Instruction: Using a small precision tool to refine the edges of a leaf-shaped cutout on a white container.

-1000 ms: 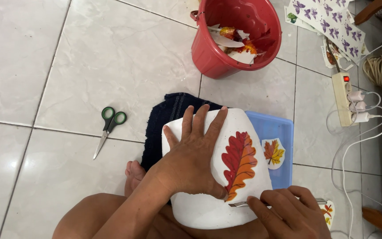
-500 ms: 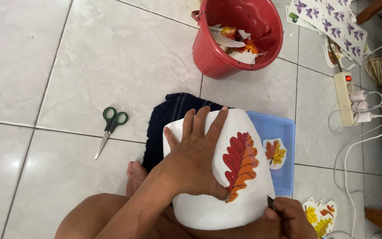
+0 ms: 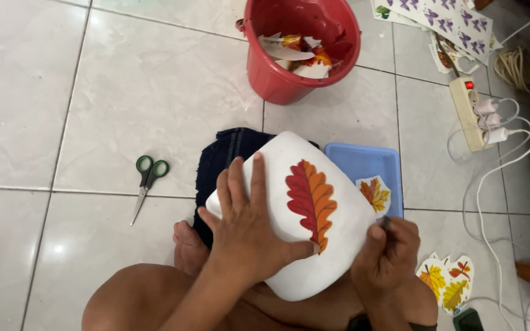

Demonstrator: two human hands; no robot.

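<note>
The white rounded vessel [image 3: 332, 245] lies tilted across your lap, its pale side turned up, with a red-and-orange leaf decal [image 3: 310, 199] stuck along it. Your left hand [image 3: 246, 230] rests flat on that side with the fingers spread and the thumb stretched out, its tip touching the lower end of the decal. Your right hand [image 3: 386, 248] is curled into a closed fist against the vessel's right edge, pinching a small dark tool whose tip just shows above the knuckles; what the tool is cannot be made out.

Under the vessel's far end a dark cloth [image 3: 225, 162] lies on the floor, and just to its right sits a blue tray [image 3: 363, 160] holding a cut-out leaf sticker [image 3: 375, 195]. More leaf stickers [image 3: 444, 279] lie by your right knee. Green-handled scissors [image 3: 147, 184] lie well apart to the left on the pale tiled floor [image 3: 93, 98]. Beyond stands a red bucket [image 3: 305, 46] with paper scraps, and to the right a power strip [image 3: 470, 113] with white cables beside sheets of butterfly stickers [image 3: 449, 18].
</note>
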